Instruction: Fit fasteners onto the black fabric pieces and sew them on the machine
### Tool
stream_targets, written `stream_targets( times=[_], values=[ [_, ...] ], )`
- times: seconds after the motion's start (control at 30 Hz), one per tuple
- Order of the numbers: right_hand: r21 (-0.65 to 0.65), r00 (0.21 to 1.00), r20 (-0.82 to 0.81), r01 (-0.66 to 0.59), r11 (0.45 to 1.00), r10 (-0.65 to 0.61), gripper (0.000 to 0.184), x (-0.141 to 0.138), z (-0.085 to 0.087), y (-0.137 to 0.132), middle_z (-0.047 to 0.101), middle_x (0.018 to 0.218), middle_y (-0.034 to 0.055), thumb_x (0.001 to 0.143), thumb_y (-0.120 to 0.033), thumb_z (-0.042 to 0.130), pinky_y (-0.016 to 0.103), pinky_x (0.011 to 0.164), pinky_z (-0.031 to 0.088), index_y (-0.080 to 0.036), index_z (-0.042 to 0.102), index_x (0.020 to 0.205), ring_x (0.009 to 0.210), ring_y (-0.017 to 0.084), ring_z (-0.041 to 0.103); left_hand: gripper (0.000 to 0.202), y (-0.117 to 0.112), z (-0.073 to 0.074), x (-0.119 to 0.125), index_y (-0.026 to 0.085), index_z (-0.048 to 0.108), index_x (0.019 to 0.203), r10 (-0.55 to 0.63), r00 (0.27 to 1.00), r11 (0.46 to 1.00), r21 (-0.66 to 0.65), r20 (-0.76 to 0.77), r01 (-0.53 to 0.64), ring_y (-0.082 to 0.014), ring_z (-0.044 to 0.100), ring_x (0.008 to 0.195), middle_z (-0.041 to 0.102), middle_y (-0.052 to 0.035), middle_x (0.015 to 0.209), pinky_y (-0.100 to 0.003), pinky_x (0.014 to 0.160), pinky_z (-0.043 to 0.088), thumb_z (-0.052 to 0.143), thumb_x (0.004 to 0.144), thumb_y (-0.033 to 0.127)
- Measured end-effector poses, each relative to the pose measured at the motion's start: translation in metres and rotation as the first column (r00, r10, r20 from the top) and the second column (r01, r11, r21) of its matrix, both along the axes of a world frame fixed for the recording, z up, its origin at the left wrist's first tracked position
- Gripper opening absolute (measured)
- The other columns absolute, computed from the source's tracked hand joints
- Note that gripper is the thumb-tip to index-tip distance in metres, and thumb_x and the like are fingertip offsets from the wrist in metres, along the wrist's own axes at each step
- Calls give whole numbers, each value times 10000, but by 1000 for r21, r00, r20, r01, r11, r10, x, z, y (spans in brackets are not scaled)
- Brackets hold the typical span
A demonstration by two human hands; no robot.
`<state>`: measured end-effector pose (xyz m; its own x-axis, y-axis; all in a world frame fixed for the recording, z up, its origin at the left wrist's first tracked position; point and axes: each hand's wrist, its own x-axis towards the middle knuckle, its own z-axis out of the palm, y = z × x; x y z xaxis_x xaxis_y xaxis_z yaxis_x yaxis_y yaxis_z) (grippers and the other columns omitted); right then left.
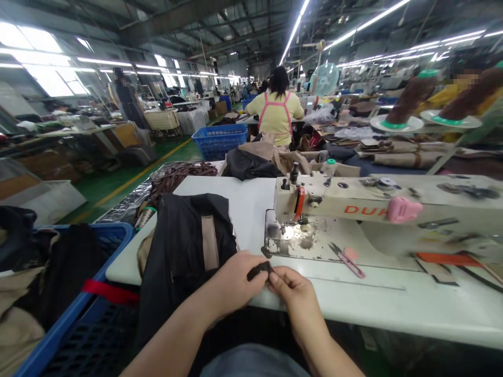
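My left hand (pixel 241 277) is closed on a small dark strip (pixel 259 270), which looks like a folded piece of fabric or webbing. The fingertips of my right hand (pixel 293 288) pinch the strip's right end. Both hands are close together over the front edge of the white sewing table (pixel 247 204). Left of them lies a black fabric piece (pixel 183 235) with a beige strip (pixel 209 242) on it, draped over the table edge. The sewing machine (pixel 314 199) stands to the right, its needle area beyond my hands.
Pink-handled snips (pixel 349 261) lie on the machine bed. A blue basket (pixel 126 233) with dark and beige fabric stands at left, a red strap (pixel 110 292) across its side. Another blue basket (pixel 220 140) sits behind the table. A co-worker (pixel 277 107) sits ahead, back turned.
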<state>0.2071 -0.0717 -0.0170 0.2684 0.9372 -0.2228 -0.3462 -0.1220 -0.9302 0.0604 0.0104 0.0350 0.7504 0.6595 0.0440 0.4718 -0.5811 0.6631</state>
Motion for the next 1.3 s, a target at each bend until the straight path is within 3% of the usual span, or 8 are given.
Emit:
stream_targets(
  times=[0.1, 0.23, 0.37, 0.5, 0.67, 1.0, 1.13, 1.3],
  values=[
    [-13, 999, -46, -5, 1000, 4, 437, 0, -6, 4, 695, 714, 32, 618, -590, 881, 322, 700, 520, -186, 773, 746, 694, 187, 601, 342, 11, 4, -2, 191, 680, 770, -20, 1000, 996, -84, -10, 19, -207, 588, 807, 671, -36, 784, -305, 779, 431, 430, 995, 253],
    [-43, 993, -119, -7, 999, 1, 477, 2, -13, 8, 715, 741, 42, 558, -600, 909, 347, 736, 556, -180, 742, 711, 713, 197, 644, 230, 15, -8, -1, 184, 686, 831, 82, 995, 992, -106, 59, -76, -227, 581, 896, 688, -52, 873, -333, 865, 428, 508, 950, 268],
    [-77, 985, -171, -15, 997, 1, 429, 5, -11, 6, 716, 738, 28, 589, -524, 920, 338, 749, 560, -180, 692, 704, 706, 182, 671, 139, 11, -17, 0, 181, 649, 827, 195, 973, 957, -241, 120, -162, -223, 572, 900, 653, -41, 874, -330, 857, 433, 557, 896, 259],
    [-98, 982, -184, -48, 994, 29, 443, 7, -5, 5, 742, 762, 53, 632, -563, 880, 320, 708, 551, -178, 679, 721, 729, 208, 711, 153, 10, -20, 0, 183, 626, 799, 273, 951, 920, -328, 146, -214, -216, 562, 869, 608, -23, 829, -322, 833, 424, 570, 889, 295],
    [-53, 994, -22, -106, 993, 105, 492, 10, -6, 8, 739, 772, 50, 721, -643, 783, 303, 678, 511, -177, 743, 877, 718, 196, 689, 159, 9, -23, 2, 186, 607, 784, 294, 943, 919, -316, 154, -234, -218, 550, 860, 589, -19, 813, -326, 819, 410, 567, 884, 304],
    [-19, 980, 147, -129, 991, 131, 504, 15, -25, 19, 675, 563, 22, 687, -686, 756, 299, 614, 432, -183, 728, 675, 559, 159, 562, 137, 9, -27, 1, 187, 633, 823, 216, 964, 954, -244, 153, -176, -222, 570, 898, 636, -34, 861, -327, 850, 429, 563, 901, 275],
    [-25, 973, 195, -124, 992, 126, 505, 15, -25, 19, 671, 543, 24, 728, -688, 713, 291, 584, 404, -185, 729, 693, 534, 151, 531, 272, 6, -30, -1, 185, 658, 878, 142, 978, 979, -170, 152, -116, -233, 571, 937, 650, -55, 910, -350, 885, 430, 475, 986, 354],
    [-34, 946, 299, -123, 992, 127, 423, 15, -19, 11, 677, 564, 22, 803, -596, 683, 281, 555, 414, -179, 741, 761, 525, 155, 553, 418, 7, -44, -1, 195, 560, 709, 129, 980, 988, -99, 151, -115, -224, 531, 863, 578, -47, 811, -358, 846, 431, 375, 1026, 396]
  ],
)
